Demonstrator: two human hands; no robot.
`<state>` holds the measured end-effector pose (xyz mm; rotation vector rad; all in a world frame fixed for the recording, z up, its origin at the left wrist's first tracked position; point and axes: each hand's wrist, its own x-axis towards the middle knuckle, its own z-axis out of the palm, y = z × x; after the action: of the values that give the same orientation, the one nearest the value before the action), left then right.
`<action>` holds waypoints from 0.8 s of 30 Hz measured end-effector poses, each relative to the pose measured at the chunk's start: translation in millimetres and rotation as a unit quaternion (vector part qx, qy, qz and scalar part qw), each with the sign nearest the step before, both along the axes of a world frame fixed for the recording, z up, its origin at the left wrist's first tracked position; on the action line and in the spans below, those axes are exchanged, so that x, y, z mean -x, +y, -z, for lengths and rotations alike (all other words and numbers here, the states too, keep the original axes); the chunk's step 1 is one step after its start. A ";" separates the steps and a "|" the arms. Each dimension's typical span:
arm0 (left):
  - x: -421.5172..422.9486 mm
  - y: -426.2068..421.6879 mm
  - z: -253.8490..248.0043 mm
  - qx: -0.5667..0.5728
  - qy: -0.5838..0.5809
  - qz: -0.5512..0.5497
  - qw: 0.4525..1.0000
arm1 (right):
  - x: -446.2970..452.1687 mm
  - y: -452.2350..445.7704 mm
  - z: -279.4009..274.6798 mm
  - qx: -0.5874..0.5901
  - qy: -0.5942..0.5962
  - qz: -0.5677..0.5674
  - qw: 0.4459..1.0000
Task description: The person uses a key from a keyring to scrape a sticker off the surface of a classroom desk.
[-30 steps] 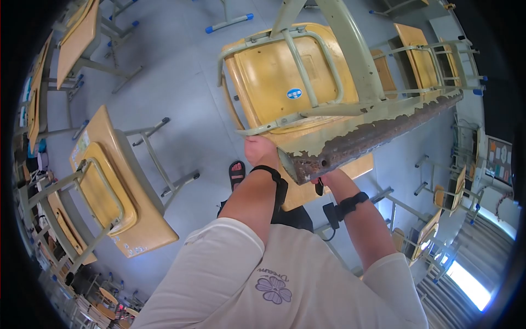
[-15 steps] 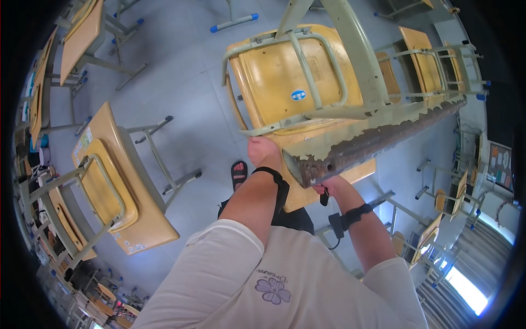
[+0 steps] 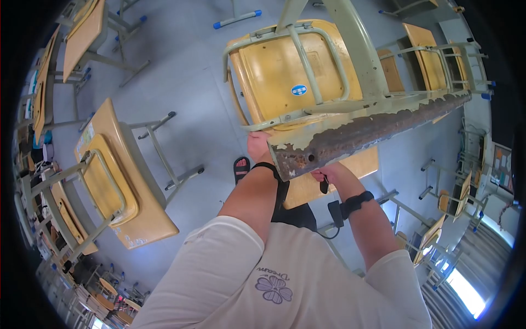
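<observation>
An upside-down chair (image 3: 263, 82) fills the upper middle, its yellow wooden seat on a grey-green metal frame. Its worn foot bar (image 3: 350, 134), paint peeling to rusty metal, slants close to me. My left hand (image 3: 259, 145) is closed at the chair's near left edge, its fingertips partly hidden by the frame. Below the bar, my right hand (image 3: 330, 174) is curled closed against the chair; the bar covers part of what it grips. A black strap hangs at the right hand. Under the chair shows a light wooden desk top (image 3: 356, 170).
Another desk (image 3: 150, 219) with an upturned chair (image 3: 107, 183) on it stands at left. More desks and chairs line the upper left, the upper right (image 3: 424, 55) and the right side. My sandalled foot (image 3: 241, 169) is on the grey floor. Curtains (image 3: 466, 252) hang at lower right.
The chair's foot bar has turned a little, its near end shifting left and slightly up, so more of its rusty face shows. Both hands stay at the chair, moving slightly up.
</observation>
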<state>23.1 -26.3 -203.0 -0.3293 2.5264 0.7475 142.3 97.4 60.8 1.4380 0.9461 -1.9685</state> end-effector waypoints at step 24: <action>36.8 34.4 -209.7 -0.009 -0.033 -0.131 0.991 | -5.4 5.8 3.8 0.009 0.030 -0.090 0.995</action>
<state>-13.8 8.1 6.6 -0.6789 2.4396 0.8427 147.7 103.2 57.0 1.2446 1.0440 -1.8922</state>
